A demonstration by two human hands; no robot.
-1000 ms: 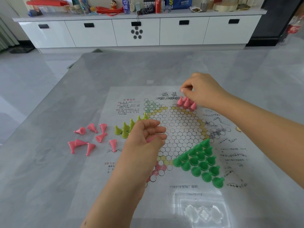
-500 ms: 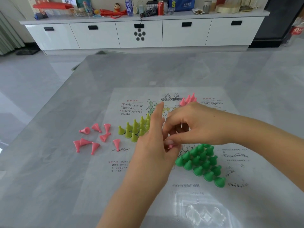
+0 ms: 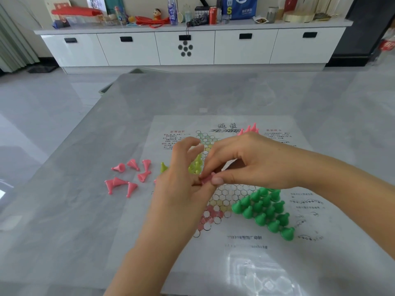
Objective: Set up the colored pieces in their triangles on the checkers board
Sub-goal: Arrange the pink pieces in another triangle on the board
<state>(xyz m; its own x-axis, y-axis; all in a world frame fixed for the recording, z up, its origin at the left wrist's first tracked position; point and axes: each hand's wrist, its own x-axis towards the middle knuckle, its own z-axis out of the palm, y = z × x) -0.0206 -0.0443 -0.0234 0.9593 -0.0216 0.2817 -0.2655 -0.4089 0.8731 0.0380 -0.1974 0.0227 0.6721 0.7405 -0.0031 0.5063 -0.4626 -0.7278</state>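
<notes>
Right hand (image 3: 254, 161) has come back from the far pink triangle (image 3: 249, 130), now pinching a pink piece (image 3: 206, 179) out of cupped left hand (image 3: 183, 184); next placement pending.

Grey marble-look table (image 3: 64, 221). Behind it: long white cabinet (image 3: 192, 48) w/ black handles. On top, L to R: red tray (image 3: 74, 11), small figurine (image 3: 157, 14), clear bottle (image 3: 172, 11), red can (image 3: 212, 15), blue bag (image 3: 239, 7). Grey curtain (image 3: 12, 43) far left
</notes>
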